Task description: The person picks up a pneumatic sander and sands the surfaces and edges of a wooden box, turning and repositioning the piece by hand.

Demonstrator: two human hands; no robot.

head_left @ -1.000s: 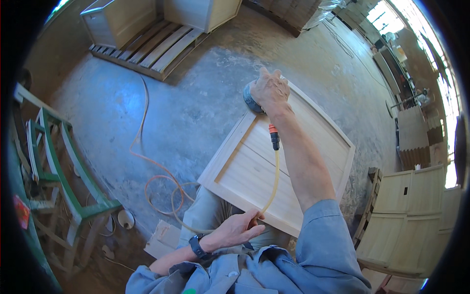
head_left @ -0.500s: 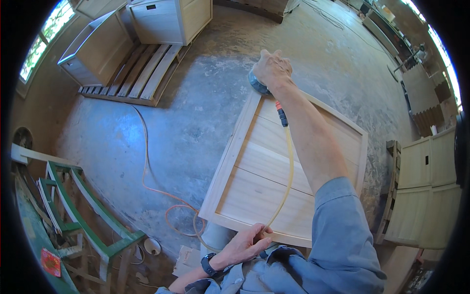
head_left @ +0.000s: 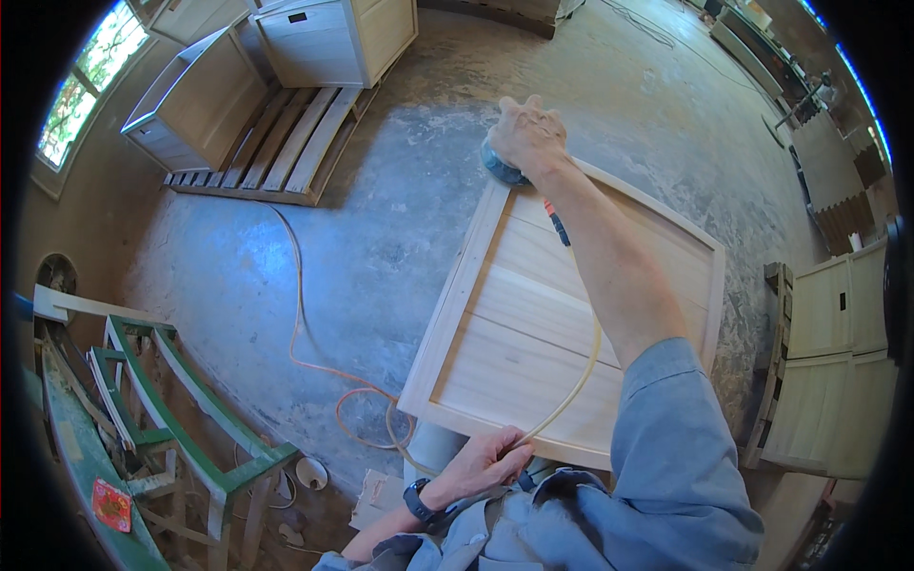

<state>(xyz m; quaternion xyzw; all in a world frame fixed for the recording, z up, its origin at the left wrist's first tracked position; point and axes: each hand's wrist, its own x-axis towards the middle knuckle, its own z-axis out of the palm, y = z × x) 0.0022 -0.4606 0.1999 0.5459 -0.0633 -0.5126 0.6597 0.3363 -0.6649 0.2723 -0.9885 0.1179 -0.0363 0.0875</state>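
A pale wooden framed panel (head_left: 519, 357) with plank infill lies in front of me. At its far left corner my right hand (head_left: 529, 131) is closed over the top of a round air sander (head_left: 499, 167), whose blue-grey pad rests on the frame. From the sander an orange and black coupling (head_left: 556, 225) leads to a yellow air hose (head_left: 592, 366), which bows over the panel under my right forearm. My left hand (head_left: 479, 470), with a dark watch on its wrist, grips that hose at the panel's near edge.
An orange hose (head_left: 299, 285) loops across the concrete floor at left. Wooden cabinets (head_left: 309, 48) stand on a slatted pallet (head_left: 286, 143) at the back left. A green and white frame (head_left: 190, 409) stands at the near left. More pale cabinets (head_left: 828, 381) are at right.
The yellow hose now bows further right over the panel. My right hand and the sander stay at the same corner. The whole view has shifted slightly.
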